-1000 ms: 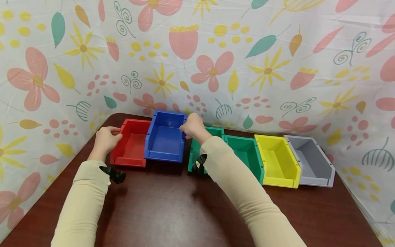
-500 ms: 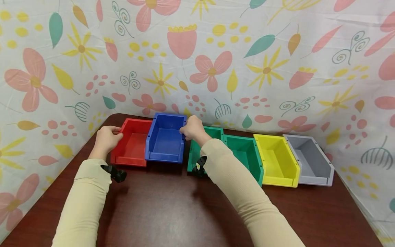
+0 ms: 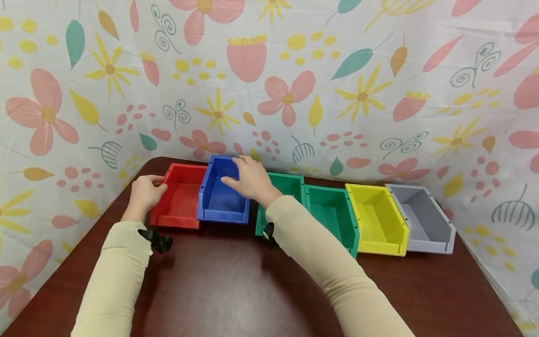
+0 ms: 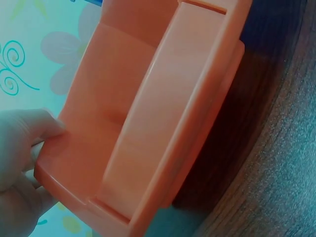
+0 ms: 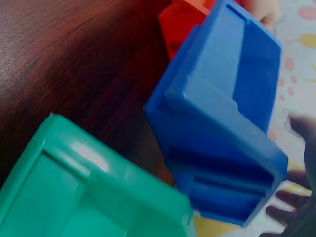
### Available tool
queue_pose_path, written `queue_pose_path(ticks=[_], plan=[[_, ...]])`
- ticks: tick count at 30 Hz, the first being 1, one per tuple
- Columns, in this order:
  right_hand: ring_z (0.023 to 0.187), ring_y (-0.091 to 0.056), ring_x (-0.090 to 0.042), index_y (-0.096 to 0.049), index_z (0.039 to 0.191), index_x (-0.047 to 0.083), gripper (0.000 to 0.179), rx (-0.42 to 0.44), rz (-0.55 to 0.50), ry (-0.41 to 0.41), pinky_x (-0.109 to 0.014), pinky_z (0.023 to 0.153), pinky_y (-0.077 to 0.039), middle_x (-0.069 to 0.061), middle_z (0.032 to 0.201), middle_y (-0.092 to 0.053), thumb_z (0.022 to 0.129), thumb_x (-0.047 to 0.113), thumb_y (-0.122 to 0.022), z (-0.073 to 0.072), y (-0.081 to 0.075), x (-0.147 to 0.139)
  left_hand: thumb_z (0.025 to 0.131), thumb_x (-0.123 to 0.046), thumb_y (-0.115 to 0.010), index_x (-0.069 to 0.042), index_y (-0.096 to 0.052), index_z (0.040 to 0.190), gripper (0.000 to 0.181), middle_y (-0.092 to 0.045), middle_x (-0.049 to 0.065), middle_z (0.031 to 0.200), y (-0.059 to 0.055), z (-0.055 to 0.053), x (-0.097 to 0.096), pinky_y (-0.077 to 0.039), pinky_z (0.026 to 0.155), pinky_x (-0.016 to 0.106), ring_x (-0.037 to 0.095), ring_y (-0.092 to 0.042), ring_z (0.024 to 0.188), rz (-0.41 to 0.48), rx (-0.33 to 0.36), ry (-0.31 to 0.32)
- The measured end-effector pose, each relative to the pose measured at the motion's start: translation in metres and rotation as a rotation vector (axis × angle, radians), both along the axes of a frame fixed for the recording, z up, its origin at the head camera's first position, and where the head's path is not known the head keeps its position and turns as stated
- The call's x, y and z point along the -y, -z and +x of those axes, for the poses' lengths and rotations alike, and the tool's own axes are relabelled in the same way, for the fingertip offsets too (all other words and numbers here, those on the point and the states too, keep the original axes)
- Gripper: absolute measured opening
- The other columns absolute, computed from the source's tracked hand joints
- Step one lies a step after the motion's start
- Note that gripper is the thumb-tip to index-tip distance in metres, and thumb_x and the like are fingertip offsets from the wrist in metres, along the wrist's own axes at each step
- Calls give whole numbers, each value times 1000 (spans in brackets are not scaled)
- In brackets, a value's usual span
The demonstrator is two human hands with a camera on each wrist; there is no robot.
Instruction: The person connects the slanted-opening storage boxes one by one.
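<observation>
My left hand (image 3: 144,193) pinches the left side wall of a red plastic storage bin (image 3: 182,199). In the left wrist view, the thumb lies inside that wall and the fingers are outside it. Right beside the red one stands a blue storage bin (image 3: 222,201), set slightly farther back. Over its right rim hovers my right hand (image 3: 251,181), thumb and fingers spread, holding nothing. The right wrist view shows these fingers apart from the blue wall. Both bins look empty.
Right of a gap stand two green bins, the left one (image 3: 290,183) partly hidden by my right arm, the other (image 3: 330,213) beside it. A yellow bin (image 3: 376,224) and a grey bin (image 3: 421,217) follow. Behind the brown table (image 3: 219,281) hangs a flowered cloth (image 3: 294,140).
My right hand has let go of the blue bin's right wall, spread its fingers and shifted slightly left over it. The blue bin's back sits slightly lower. My left hand keeps its grip.
</observation>
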State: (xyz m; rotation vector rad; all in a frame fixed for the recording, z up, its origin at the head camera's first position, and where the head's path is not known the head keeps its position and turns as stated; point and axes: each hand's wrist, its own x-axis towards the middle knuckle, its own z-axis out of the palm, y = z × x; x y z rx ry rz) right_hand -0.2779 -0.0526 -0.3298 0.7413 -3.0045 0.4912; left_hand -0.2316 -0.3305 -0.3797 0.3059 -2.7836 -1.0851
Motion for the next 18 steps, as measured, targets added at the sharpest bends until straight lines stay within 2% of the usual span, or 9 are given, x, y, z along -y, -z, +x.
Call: queue_pose_path(ticks=[4, 9, 12, 18], plan=[[146, -19, -22, -30, 150, 20, 76, 14, 53, -146, -49, 117, -18, -2, 158, -23, 89, 64, -44, 1, 6, 14, 94, -15, -50, 8, -55, 127, 40, -60, 30, 119, 2, 0, -2, -52, 85, 51, 40, -61, 101, 12, 15, -6], [148, -8, -20, -23, 152, 26, 80, 61, 100, -243, -48, 118, -13, 4, 160, -16, 86, 70, -39, 5, 13, 27, 94, -15, -51, 7, -55, 127, 40, -61, 29, 117, 4, 0, -2, -53, 84, 50, 39, -62, 99, 14, 11, -4], [148, -6, -18, -21, 152, 27, 82, 59, 126, -267, -48, 119, -12, 6, 159, -16, 85, 72, -38, 6, 14, 32, 94, -14, -51, 7, -56, 126, 39, -61, 29, 117, 2, 0, 1, -53, 83, 50, 39, -62, 99, 2, -1, -8], [148, -5, -17, -17, 153, 29, 83, 58, 169, -259, -48, 118, -14, 9, 159, -14, 85, 74, -36, 8, 14, 34, 94, -15, -52, 7, -56, 126, 39, -60, 30, 119, 0, 0, 2, -53, 83, 50, 39, -60, 101, -5, 10, -4]])
